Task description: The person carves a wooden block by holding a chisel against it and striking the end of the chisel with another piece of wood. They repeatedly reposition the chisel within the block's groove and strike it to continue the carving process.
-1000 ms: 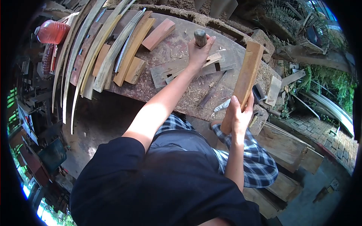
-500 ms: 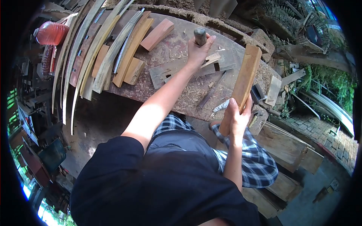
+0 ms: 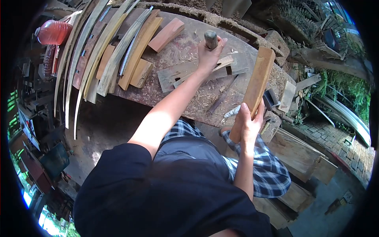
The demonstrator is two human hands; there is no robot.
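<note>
My left hand is closed round the upright, round handle of a chisel; its blade is hidden behind the hand. Below it lies a greyish board with cut slots, a paler strip of wood resting along it. My right hand grips the lower end of a wooden mallet, a thick squared block held raised to the right of the board. A thin dark metal tool lies on the bench between my hands, among wood shavings.
Long curved wood strips and several blocks cover the left of the bench. A reddish block lies near the back. A red plastic jug stands at far left. Boards are stacked low at right.
Both hands keep their grips and almost the same positions. The whole view has shifted very slightly.
</note>
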